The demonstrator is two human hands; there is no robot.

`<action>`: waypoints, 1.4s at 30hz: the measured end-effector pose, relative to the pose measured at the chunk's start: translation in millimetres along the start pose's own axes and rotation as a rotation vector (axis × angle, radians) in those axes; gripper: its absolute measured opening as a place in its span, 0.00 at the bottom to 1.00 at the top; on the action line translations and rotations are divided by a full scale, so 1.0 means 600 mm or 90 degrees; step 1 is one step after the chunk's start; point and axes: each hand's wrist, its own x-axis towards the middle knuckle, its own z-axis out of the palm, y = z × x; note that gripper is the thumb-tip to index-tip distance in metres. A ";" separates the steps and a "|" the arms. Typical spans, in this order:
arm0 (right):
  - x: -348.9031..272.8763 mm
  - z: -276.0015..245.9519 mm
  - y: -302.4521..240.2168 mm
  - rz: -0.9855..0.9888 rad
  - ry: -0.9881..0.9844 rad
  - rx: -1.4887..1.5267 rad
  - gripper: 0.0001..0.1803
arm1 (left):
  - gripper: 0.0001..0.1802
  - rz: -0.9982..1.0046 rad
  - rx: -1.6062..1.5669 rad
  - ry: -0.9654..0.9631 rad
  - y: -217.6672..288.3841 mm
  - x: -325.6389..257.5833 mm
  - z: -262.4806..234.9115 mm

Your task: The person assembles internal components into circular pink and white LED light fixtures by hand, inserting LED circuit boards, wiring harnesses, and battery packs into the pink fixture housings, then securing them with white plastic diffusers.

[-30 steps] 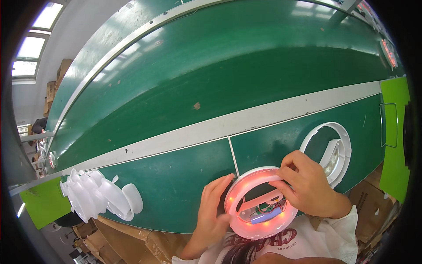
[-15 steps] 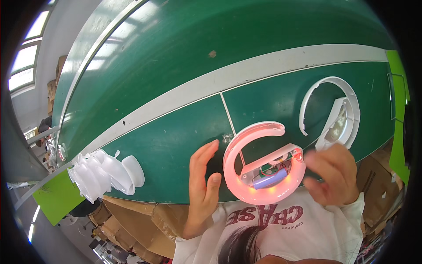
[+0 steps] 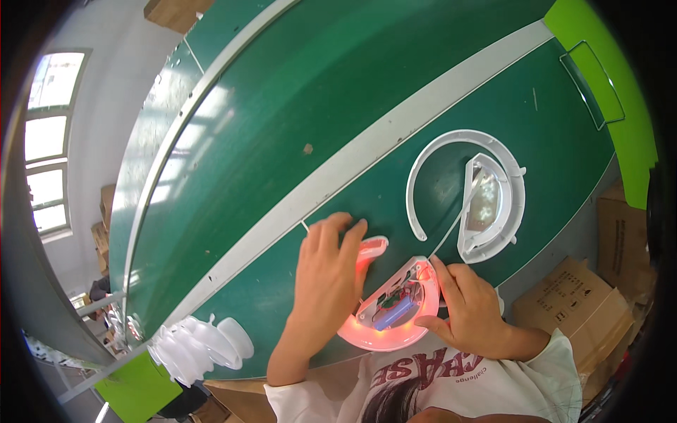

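Observation:
On the green table in front of me lies a C-shaped white plastic lamp housing, glowing pinkish red. Its open compartment shows a blue cylindrical battery, thin wires and part of a circuit board. My left hand is closed over the left side of the ring and hides much of it; its thumb is out of sight. At the opposite side, my right hand holds the outer edge, with thumb and fingers against the rim. Beyond it rests a similar unlit white housing, apart from both hands.
Several white plastic shells are bunched at the table's left end. A pale dividing strip runs across the green table. Cardboard boxes stand below the right edge. A bright green panel with a wire handle borders the far right.
Both hands, earlier held off the lit housing with fingers apart, have come onto it: the left over the ring, the right at the rim. The view has turned, shifting the table in the picture.

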 end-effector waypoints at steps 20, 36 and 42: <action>-0.004 -0.002 0.023 0.260 -0.197 0.802 0.42 | 0.26 0.036 -0.032 0.033 0.032 -0.022 -0.003; -0.001 -0.004 -0.007 0.279 -0.147 0.747 0.36 | 0.22 -0.502 -0.440 0.156 0.060 -0.177 0.046; 0.013 -0.023 -0.007 -0.038 0.006 0.034 0.28 | 0.23 -0.333 -0.164 0.140 0.041 -0.188 0.048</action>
